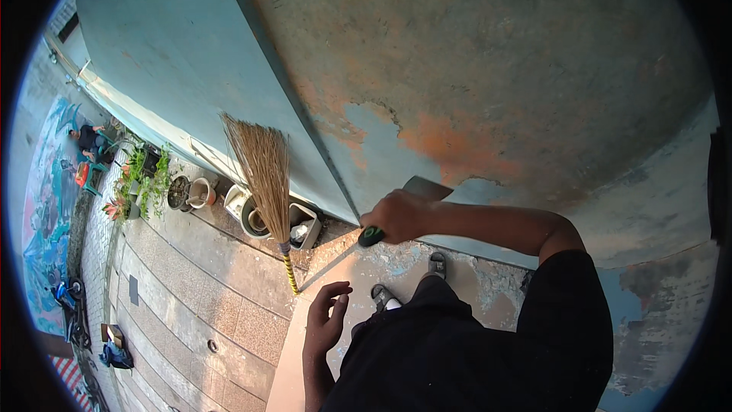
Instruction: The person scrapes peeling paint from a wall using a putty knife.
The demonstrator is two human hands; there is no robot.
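My right hand (400, 216) is closed round the dark handle of a putty knife (428, 188). Its wide metal blade points away from my fist, at the wall (450, 145); whether blade and wall touch I cannot tell. Orange and pale blue patches show there, where the grey-brown coat has come off. Low on my left hangs my left hand (326, 317), its fingers loosely bent and apart, holding nothing. Beyond it a stick broom (264, 175) leans bristles up against the blue wall, its striped handle on the floor.
Paint flakes (488, 278) litter the ledge round my sandals (437, 265). Containers, including a grey bin (306, 227), stand behind the broom. Farther left are potted plants (145, 175), a seated person (90, 143), a motorcycle (70, 305) and a blue bag (116, 353).
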